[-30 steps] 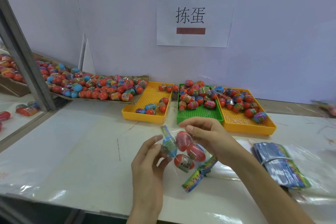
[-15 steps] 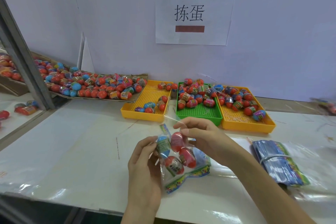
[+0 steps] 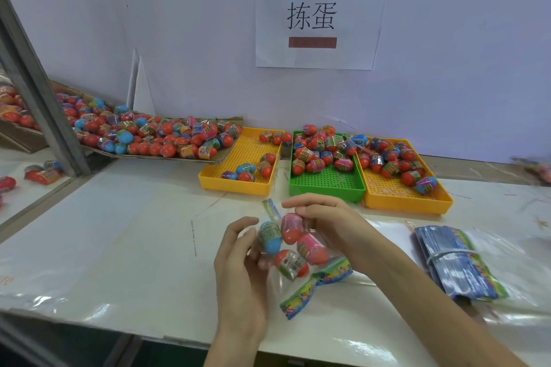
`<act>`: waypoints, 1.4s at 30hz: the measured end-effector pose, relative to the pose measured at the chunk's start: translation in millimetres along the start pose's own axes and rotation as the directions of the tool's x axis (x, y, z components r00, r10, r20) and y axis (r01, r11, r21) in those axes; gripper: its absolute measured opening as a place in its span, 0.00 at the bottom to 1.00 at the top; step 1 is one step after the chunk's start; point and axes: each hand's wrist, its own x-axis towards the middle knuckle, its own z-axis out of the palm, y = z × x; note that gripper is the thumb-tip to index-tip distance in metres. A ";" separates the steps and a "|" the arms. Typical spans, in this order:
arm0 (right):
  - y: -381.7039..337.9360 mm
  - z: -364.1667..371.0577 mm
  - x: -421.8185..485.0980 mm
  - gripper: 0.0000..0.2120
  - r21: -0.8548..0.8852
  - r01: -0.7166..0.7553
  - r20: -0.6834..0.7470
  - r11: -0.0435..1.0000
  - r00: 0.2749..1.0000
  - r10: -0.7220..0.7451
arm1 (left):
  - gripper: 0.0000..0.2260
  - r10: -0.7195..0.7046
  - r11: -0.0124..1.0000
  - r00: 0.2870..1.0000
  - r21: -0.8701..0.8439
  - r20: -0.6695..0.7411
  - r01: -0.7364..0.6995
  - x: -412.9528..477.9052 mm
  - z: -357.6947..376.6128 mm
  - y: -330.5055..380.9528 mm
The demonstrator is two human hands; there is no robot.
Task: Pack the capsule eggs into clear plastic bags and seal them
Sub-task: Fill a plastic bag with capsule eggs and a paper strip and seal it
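Capsule eggs point(image 3: 290, 243) — I count four — sit inside a clear plastic bag point(image 3: 298, 274) held just above the bench point(image 3: 119, 247), front centre. One is blue with a green band, the others red or pink. Bag's printed header strip point(image 3: 316, 283) hangs at the lower end, bent near its middle, close to the bench surface.

Left hand point(image 3: 238, 265) cups the bag from the left, fingers curled against the blue egg through the film. Right hand point(image 3: 325, 217) comes over the top, fingers curled and pinching the upper part of the bag by the pink egg. A narrow printed strip point(image 3: 270, 208) sticks up between the two hands — can't tell whether it's part of the bag.

Behind the hands, three perforated trays stand side by side against the wall: left yellow tray point(image 3: 238, 185) with a few eggs, green tray point(image 3: 326, 189) with a heap at its far end, right yellow tray point(image 3: 402, 202) with more. Further left, a flat cardboard sheet point(image 3: 223, 158) carries a large loose pile of eggs point(image 3: 155, 134).

Right of the hands, a banded stack of empty bags point(image 3: 456, 265) lies on the bench. On the wall above, a paper sign point(image 3: 319, 16) with two characters.
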 end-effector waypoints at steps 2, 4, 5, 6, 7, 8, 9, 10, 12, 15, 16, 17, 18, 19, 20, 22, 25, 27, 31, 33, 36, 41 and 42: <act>-0.2 -2.6 0.3 0.10 -0.013 0.003 -0.005 1.000 1.000 -0.003 | 0.06 -0.024 0.999 0.998 -0.021 0.060 0.025 0.7 0.9 -0.6; 0.0 -3.3 0.4 0.10 0.010 0.000 0.012 1.000 1.000 0.000 | 0.10 -0.044 0.999 0.991 0.006 0.128 0.044 1.6 0.1 -1.9; 0.3 -3.4 1.0 0.10 0.019 -0.005 0.017 1.000 1.000 0.005 | 0.10 -0.049 0.999 0.988 0.022 0.149 0.046 1.6 0.0 -2.2; 0.5 -3.5 1.4 0.10 0.020 -0.009 0.020 1.000 1.000 0.009 | 0.11 -0.045 0.998 0.987 0.039 0.157 0.039 1.5 -0.4 -2.3; 0.3 -3.5 2.0 0.09 0.014 -0.010 0.021 1.000 1.000 0.009 | 0.11 -0.037 0.998 0.988 0.062 0.151 0.028 1.3 -0.2 -1.9; 0.1 -3.6 2.7 0.09 0.006 -0.004 0.021 1.000 1.000 0.004 | 0.12 -0.026 0.996 0.990 0.084 0.138 0.015 1.3 -0.1 -1.2; 0.0 -3.5 3.1 0.09 0.004 0.003 0.022 1.000 1.000 -0.003 | 0.12 -0.016 0.995 0.992 0.097 0.129 0.004 1.3 0.5 -0.6; 0.0 -3.1 3.5 0.08 0.015 0.008 0.025 1.000 1.000 -0.009 | 0.12 -0.009 0.995 0.992 0.095 0.126 -0.003 1.6 0.5 -0.5; 1.6 -0.9 2.6 0.09 0.068 0.029 0.052 0.997 0.998 -0.032 | 0.12 0.017 0.997 0.994 0.070 0.109 -0.024 0.9 1.1 -0.4; 4.5 5.6 0.4 0.11 0.099 0.089 0.107 0.991 0.989 -0.099 | 0.14 0.094 0.990 0.994 0.097 0.053 -0.099 -1.8 1.7 0.0; 5.2 7.3 -0.6 0.12 0.093 0.108 0.119 0.990 0.986 -0.118 | 0.14 0.129 0.984 0.990 0.119 0.051 -0.134 -3.0 1.2 0.1; 5.4 8.7 -1.3 0.13 0.090 0.121 0.133 0.989 0.982 -0.132 | 0.16 0.158 0.977 0.986 0.138 0.053 -0.164 -3.9 0.4 0.2; 5.4 9.6 -2.1 0.14 0.097 0.128 0.147 0.987 0.979 -0.142 | 0.17 0.174 0.971 0.983 0.155 0.055 -0.181 -4.9 -0.7 0.3; 5.1 10.1 -3.0 0.14 0.112 0.133 0.160 0.985 0.976 -0.150 | 0.18 0.182 0.967 0.982 0.170 0.055 -0.189 -5.9 -1.4 0.7; 4.8 10.1 -3.4 0.14 0.125 0.142 0.168 0.982 0.973 -0.162 | 0.18 0.182 0.965 0.982 0.179 0.059 -0.189 -6.4 -2.7 0.8; 3.7 10.7 -4.5 0.14 0.131 0.160 0.170 0.978 0.969 -0.181 | 0.13 0.149 0.973 0.985 0.168 0.082 -0.161 -7.6 -4.2 1.2; 3.7 10.9 -5.4 0.14 0.148 0.171 0.174 0.974 0.965 -0.196 | 0.07 0.060 0.994 0.989 0.088 0.136 -0.073 -8.5 -5.3 3.4; 3.3 10.4 -6.3 0.14 0.195 0.166 0.200 0.967 0.958 -0.205 | 0.06 0.023 0.998 0.985 0.051 0.172 -0.032 -8.2 -6.3 3.6; 2.8 9.6 -7.1 0.15 0.222 0.145 0.248 0.964 0.948 -0.200 | 0.07 -0.008 1.000 0.973 0.002 0.231 0.008 -7.7 -7.8 2.9; 2.9 8.9 -7.1 0.16 0.237 0.140 0.260 0.961 0.944 -0.202 | 0.08 -0.014 0.999 0.973 -0.027 0.229 0.021 -5.9 -8.1 3.1; 2.1 9.2 -7.1 0.18 0.259 0.145 0.289 0.955 0.932 -0.220 | 0.11 -0.022 0.994 0.969 -0.101 0.246 0.048 -3.8 -10.5 3.6; 3.8 11.8 -8.0 0.16 0.277 0.129 0.306 0.952 0.928 -0.215 | 0.09 -0.020 0.978 0.962 -0.196 0.271 0.076 -4.9 -13.1 4.0; 4.4 11.5 -7.9 0.16 0.248 0.134 0.280 0.959 0.938 -0.203 | 0.09 -0.016 0.977 0.963 -0.201 0.268 0.072 -5.3 -13.3 4.3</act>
